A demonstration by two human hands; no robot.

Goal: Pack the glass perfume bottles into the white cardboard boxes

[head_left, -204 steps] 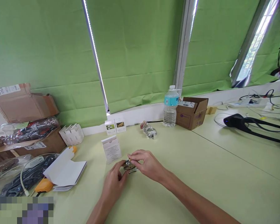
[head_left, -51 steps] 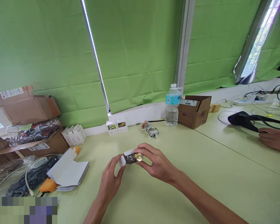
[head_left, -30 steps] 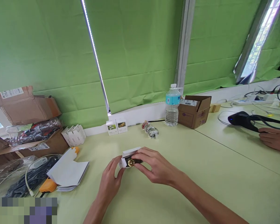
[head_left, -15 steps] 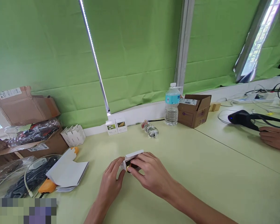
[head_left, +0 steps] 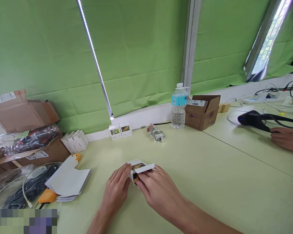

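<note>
My left hand (head_left: pixel 117 185) grips a small white carton (head_left: pixel 137 165) by its left side, just above the table. A printed picture of yellow flowers shows on its face, and a white flap (head_left: pixel 146 168) stands out from the open end toward my right hand. The fingers of my right hand (head_left: pixel 158 187) are closed at that open end on a small dark item with a gold edge (head_left: pixel 136 178). Most of the item is hidden by the carton and my fingers, so its kind cannot be made out.
Two small white cartons (head_left: pixel 120 131) stand by the wall, with shiny wrapped jars (head_left: pixel 156 133) to their right. Further right are a water bottle (head_left: pixel 178 107) and a cardboard box (head_left: pixel 201 113). Folded white cards (head_left: pixel 65 182) lie left. Another person's hand (head_left: pixel 286 138) holds a black device.
The carton has tipped so that its flower picture now shows. The dark item has gone deeper into the open end, and my right fingers have moved in under the flap.
</note>
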